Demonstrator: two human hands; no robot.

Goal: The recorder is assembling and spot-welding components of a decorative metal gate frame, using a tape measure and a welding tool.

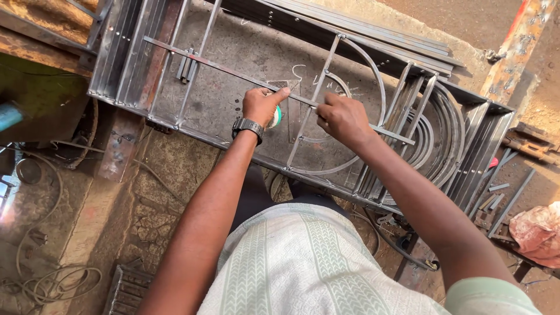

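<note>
A grey steel gate frame with straight bars and curved arcs lies flat in front of me. A thin flat metal strip runs across it from upper left to lower right. My left hand, wearing a dark wristwatch, is closed around a small round green and white object with the thumb resting on the strip. My right hand pinches the same strip just to the right, near a vertical bar.
Curved steel arcs are stacked at the frame's right end. Cables coil on the dirt floor at lower left. Loose metal offcuts and a pink cloth lie at right. A rusty beam crosses the top right.
</note>
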